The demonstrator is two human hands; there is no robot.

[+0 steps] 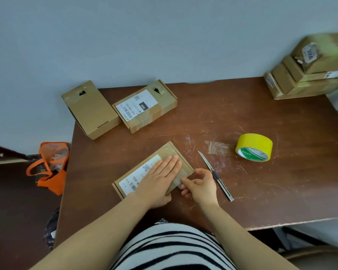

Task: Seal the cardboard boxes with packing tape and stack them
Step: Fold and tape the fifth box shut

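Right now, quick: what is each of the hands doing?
Left hand: open, pressing flat on the labelled brown cardboard box.
Right hand: closed, pinching a clear tape strip at the box's edge.

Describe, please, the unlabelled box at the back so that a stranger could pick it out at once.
Start at the brown table and go to its far left corner, where two boxes lie touching. It is the left box, overhanging the table's edge; unlike its neighbour, it bears no white label.
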